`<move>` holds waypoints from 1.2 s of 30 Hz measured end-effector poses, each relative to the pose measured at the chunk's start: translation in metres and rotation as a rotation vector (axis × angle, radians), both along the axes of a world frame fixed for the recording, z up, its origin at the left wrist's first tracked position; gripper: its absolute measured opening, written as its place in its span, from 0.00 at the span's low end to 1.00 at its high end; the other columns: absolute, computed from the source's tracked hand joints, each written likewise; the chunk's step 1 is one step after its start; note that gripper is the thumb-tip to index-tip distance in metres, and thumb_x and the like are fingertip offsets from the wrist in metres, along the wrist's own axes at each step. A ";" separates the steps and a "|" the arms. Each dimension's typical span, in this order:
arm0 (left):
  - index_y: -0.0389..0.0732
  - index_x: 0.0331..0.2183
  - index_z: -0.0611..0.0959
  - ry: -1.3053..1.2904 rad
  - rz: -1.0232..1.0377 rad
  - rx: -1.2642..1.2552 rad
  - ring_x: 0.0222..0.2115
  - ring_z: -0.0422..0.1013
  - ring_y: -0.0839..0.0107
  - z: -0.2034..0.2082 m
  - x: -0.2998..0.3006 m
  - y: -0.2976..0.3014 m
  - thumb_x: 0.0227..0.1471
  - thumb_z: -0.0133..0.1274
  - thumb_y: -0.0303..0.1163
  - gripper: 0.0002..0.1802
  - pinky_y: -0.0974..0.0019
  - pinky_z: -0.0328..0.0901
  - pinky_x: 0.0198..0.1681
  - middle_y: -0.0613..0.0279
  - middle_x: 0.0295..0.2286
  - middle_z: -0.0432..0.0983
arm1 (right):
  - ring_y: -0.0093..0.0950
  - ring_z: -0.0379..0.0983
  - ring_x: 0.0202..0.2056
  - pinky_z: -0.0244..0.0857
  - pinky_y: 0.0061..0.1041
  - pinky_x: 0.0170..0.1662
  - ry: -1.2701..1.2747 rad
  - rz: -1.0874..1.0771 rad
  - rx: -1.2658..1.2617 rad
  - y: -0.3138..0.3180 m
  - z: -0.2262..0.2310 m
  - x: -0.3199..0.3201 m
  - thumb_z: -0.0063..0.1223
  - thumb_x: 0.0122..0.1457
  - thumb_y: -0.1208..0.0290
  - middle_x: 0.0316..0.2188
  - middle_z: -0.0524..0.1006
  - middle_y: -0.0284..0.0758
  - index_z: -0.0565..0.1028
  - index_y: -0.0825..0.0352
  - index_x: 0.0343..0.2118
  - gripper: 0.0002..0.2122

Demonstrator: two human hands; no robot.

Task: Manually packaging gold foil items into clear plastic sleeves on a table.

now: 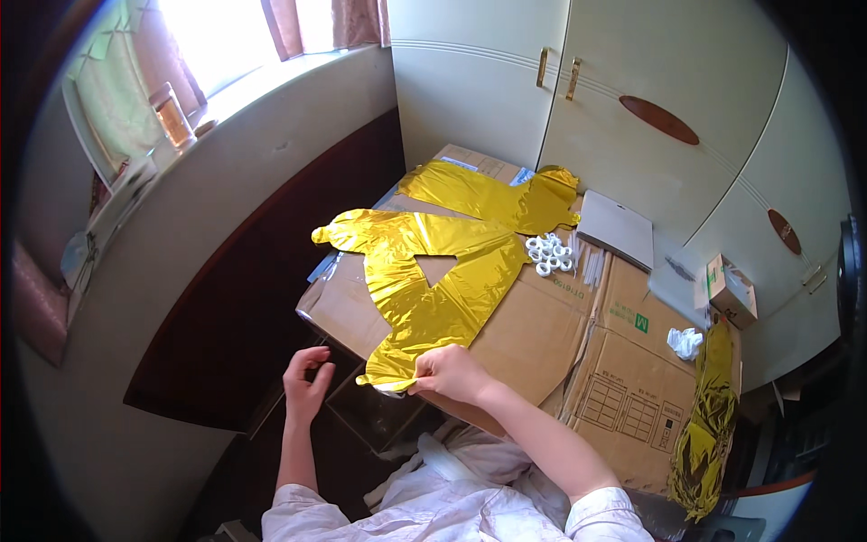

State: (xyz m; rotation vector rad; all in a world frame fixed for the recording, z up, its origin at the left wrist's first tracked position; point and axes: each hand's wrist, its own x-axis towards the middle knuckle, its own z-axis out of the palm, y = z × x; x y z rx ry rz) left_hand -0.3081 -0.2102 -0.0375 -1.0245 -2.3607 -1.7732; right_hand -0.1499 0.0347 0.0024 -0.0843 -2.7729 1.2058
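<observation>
A flat gold foil balloon with an angular cutout lies over flattened cardboard. My right hand pinches its near corner at the cardboard's front edge. A small whitish patch shows under that corner, too unclear to name. My left hand hovers just left of the corner, apart from the foil, its fingers curled but separated from the thumb and holding nothing. Behind the balloon lies another flat gold foil piece. Beside them sit several small white rolls and some thin white sticks.
Brown cardboard covers the work surface. A flat grey case rests at the back right, near a small carton. Crumpled white plastic and a long bundle of gold foil lie right. Pale cabinets stand behind.
</observation>
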 end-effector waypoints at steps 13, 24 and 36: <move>0.41 0.40 0.81 0.197 -0.475 -0.587 0.36 0.77 0.59 0.087 0.045 0.068 0.46 0.62 0.42 0.20 0.63 0.71 0.40 0.54 0.35 0.80 | 0.33 0.78 0.33 0.70 0.29 0.39 -0.118 0.077 -0.295 0.024 0.000 -0.005 0.58 0.53 0.64 0.30 0.81 0.40 0.81 0.63 0.35 0.10; 0.40 0.24 0.77 0.360 -0.234 -0.711 0.25 0.76 0.55 0.079 0.069 0.097 0.39 0.58 0.35 0.10 0.54 0.70 0.29 0.53 0.21 0.77 | 0.30 0.74 0.34 0.67 0.30 0.39 0.506 0.002 0.464 -0.010 0.019 0.003 0.54 0.51 0.70 0.27 0.75 0.33 0.75 0.61 0.28 0.03; 0.39 0.31 0.82 0.115 -0.138 -0.514 0.25 0.77 0.55 0.083 0.062 0.104 0.50 0.57 0.31 0.07 0.61 0.70 0.28 0.49 0.22 0.77 | 0.29 0.72 0.35 0.66 0.29 0.40 0.476 -0.063 0.560 -0.007 -0.017 0.025 0.56 0.50 0.67 0.31 0.75 0.31 0.75 0.63 0.31 0.07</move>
